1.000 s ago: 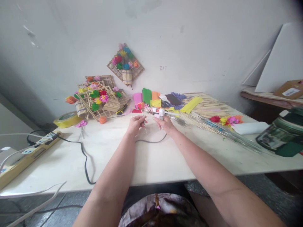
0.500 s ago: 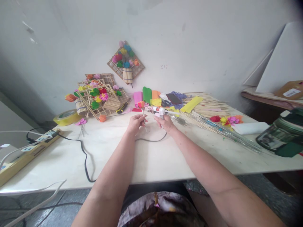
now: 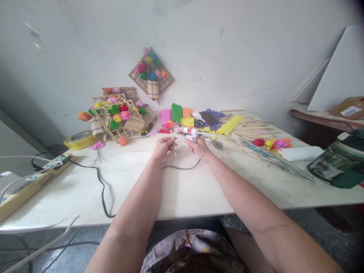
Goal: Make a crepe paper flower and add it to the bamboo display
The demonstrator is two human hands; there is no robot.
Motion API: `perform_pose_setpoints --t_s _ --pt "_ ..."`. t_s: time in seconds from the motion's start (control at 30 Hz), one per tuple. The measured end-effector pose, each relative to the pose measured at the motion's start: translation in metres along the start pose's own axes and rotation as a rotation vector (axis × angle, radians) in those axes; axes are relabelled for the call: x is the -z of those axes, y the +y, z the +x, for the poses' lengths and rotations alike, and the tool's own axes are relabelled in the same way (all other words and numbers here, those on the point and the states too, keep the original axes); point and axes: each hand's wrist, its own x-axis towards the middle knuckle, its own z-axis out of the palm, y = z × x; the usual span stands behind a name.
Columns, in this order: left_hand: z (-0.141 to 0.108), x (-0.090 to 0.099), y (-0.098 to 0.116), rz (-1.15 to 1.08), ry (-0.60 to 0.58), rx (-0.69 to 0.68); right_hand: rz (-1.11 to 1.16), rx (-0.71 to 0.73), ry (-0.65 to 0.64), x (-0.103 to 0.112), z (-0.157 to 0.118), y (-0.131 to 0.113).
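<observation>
Between the fingers of my left hand (image 3: 163, 148) is the thin pale stem of a paper flower (image 3: 170, 125), held upright with its orange-red and yellow head on top. My right hand (image 3: 201, 148) is wrapped around a white glue gun (image 3: 195, 133). Its nozzle end points left, close beside the flower's stem; whether they touch I cannot tell. A white glue stick (image 3: 209, 134) sticks out of the gun's back. From below my right hand a dark cord (image 3: 184, 168) curves left across the table.
Stick lattices with paper flowers (image 3: 122, 113) are piled back left, near a tape roll (image 3: 79, 141) and a power strip (image 3: 42, 178). Crepe paper rolls (image 3: 176, 112) stand behind my hands. Bamboo sticks (image 3: 253, 127), wires (image 3: 278, 165) and a green bottle (image 3: 338, 161) lie rightward.
Hardly anything differs. Both hands keep their hold on the flower and the glue gun at almost the same spot, and the view has shifted very slightly.
</observation>
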Motion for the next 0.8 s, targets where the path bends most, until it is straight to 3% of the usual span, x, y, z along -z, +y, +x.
perform_pose_setpoints --t_s 0.8 --pt "-0.0016 -0.0014 0.0020 0.021 -0.001 0.005 -0.134 0.015 0.020 0.0018 0.0028 0.0035"
